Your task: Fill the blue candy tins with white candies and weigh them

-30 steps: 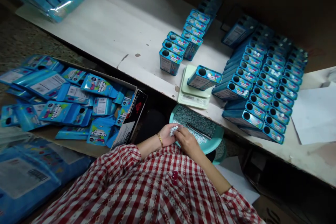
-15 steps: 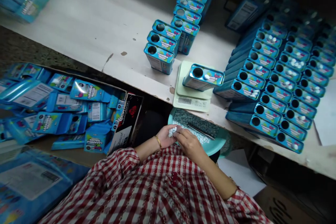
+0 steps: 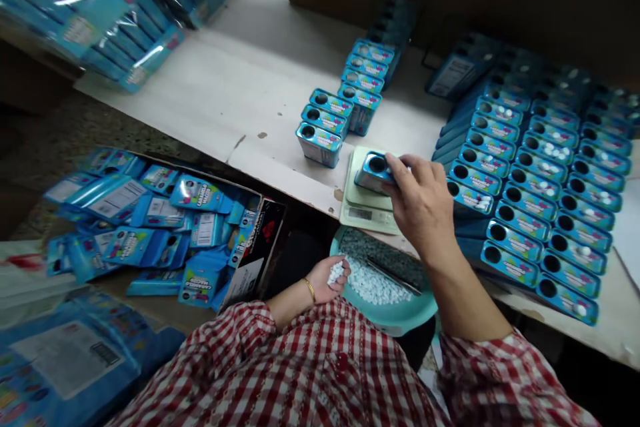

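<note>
My left hand (image 3: 332, 278) is cupped low over the front of me, its fingers curled round a small heap of white candies (image 3: 337, 272). Reaching out over the scale, my right hand (image 3: 420, 197) touches the top of a blue candy tin (image 3: 367, 179) near its round hole. Its fingers are drawn together, and what they pinch, if anything, is hidden. The tin stands upright on a pale green kitchen scale (image 3: 353, 209). Beneath the table edge is a turquoise basin (image 3: 425, 317) with loose white candies (image 3: 375, 287) and a dark flat strip (image 3: 395, 275) in it.
Rows of blue tins (image 3: 520, 213), some with white candies on top, fill the table's right side. A shorter row of tins (image 3: 320, 143) stands left of the scale. An open carton (image 3: 250, 260) holds jumbled tins at left. Wrapped packs (image 3: 150, 60) lie far left.
My right hand has left my left hand and moved up and right to the tin on the scale. The left hand keeps the candies. The camera view has shifted.
</note>
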A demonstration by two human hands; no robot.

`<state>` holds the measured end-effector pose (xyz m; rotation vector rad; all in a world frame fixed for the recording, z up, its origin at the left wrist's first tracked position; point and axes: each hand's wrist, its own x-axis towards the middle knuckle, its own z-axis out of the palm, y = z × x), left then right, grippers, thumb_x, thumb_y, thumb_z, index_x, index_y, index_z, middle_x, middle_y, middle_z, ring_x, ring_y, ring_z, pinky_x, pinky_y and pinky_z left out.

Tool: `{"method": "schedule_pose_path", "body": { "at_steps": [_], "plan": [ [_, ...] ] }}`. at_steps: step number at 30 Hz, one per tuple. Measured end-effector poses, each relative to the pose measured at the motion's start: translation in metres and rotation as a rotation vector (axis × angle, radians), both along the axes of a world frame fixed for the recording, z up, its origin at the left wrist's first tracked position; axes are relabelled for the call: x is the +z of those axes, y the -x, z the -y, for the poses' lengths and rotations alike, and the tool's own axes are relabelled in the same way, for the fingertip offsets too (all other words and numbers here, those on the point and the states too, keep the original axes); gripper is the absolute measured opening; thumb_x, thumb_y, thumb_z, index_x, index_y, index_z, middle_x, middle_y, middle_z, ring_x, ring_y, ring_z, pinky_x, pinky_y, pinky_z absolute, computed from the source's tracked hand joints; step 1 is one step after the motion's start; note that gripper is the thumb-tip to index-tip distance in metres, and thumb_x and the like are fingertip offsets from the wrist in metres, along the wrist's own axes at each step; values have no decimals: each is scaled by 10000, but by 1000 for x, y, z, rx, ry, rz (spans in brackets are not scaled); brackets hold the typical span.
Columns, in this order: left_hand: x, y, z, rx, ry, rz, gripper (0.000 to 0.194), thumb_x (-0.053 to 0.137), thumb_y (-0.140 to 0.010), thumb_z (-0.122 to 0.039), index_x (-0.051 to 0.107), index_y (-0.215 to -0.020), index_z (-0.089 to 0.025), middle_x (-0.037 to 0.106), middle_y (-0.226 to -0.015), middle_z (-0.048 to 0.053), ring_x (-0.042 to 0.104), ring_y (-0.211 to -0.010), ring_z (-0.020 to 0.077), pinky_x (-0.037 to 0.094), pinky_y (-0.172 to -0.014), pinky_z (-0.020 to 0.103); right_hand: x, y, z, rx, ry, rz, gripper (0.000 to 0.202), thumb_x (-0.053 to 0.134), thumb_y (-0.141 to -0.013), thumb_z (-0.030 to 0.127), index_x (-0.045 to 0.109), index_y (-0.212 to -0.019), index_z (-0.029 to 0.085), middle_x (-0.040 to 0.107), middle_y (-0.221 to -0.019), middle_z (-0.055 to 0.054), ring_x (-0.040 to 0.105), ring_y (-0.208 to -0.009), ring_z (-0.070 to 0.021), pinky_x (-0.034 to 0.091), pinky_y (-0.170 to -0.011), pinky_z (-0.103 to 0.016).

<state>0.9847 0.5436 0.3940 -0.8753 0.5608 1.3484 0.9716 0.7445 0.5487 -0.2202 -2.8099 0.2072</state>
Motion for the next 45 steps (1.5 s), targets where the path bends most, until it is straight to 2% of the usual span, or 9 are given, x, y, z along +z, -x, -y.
{"method": "schedule_pose_path", "body": {
  "at_steps": [8,12,16,20,24,28,32,39,45],
  "plan": [
    [6,5,6,42,34,-70,214,434,-869,-242,452,-684,-137,453,-524,-21,352,-345,28,137,-303,102,-19,69,74,186,-14,32,388,308,-908,165,471,-1258,128,544,-1107,-157,473,-936,-247,448,-785,-396],
    [7,7,7,33,37,-103,216,425,-874,-241,455,-688,-138,448,-511,-24,352,-341,29,132,-306,98,-26,83,68,262,-78,33,346,318,-918,167,507,-1204,120,549,-1117,-149,461,-966,-229,443,-795,-378],
    [5,10,10,34,75,-81,232,419,-883,-248,462,-687,-132,460,-512,-21,356,-340,27,140,-302,96,8,90,-1,237,-124,-21,320,379,-920,290,540,-1170,175,552,-1159,-113,468,-1002,-222,411,-869,-385],
    [2,16,9,70,103,-49,239,432,-882,-250,470,-677,-133,473,-515,-15,353,-337,25,142,-304,98,38,129,-126,-195,-162,61,519,541,-825,320,434,-1289,116,495,-1249,-188,433,-1124,-319,377,-893,-462],
    [-4,24,10,123,115,-12,231,460,-876,-250,482,-679,-132,471,-512,-18,356,-336,23,148,-304,98,30,166,-229,-398,-184,340,892,678,-696,391,234,-1417,110,355,-1387,-220,300,-1268,-369,319,-957,-497],
    [-10,29,11,156,138,31,249,457,-884,-272,482,-681,-130,465,-503,-24,357,-332,21,157,-303,97,8,178,-264,-473,-203,538,1020,689,-649,491,163,-1449,139,353,-1387,-217,337,-1240,-374,310,-952,-512],
    [-9,28,10,136,141,8,244,454,-882,-267,481,-682,-129,476,-507,-21,358,-332,20,152,-303,98,6,172,-244,-414,-297,553,942,662,-644,557,298,-1404,135,450,-1282,-220,482,-1083,-343,389,-852,-430],
    [-1,16,11,74,89,-54,229,437,-883,-260,463,-697,-129,485,-513,-21,363,-329,23,135,-306,99,17,129,-149,-81,-422,595,842,613,-713,469,279,-1406,127,520,-1215,-188,548,-1008,-304,412,-796,-365],
    [10,8,15,45,61,-116,236,431,-884,-265,466,-697,-124,485,-516,-18,370,-334,23,140,-304,95,16,103,-107,-135,-379,486,420,507,-814,291,508,-1217,173,520,-1262,-127,580,-964,-248,434,-702,-311]
  ]
}}
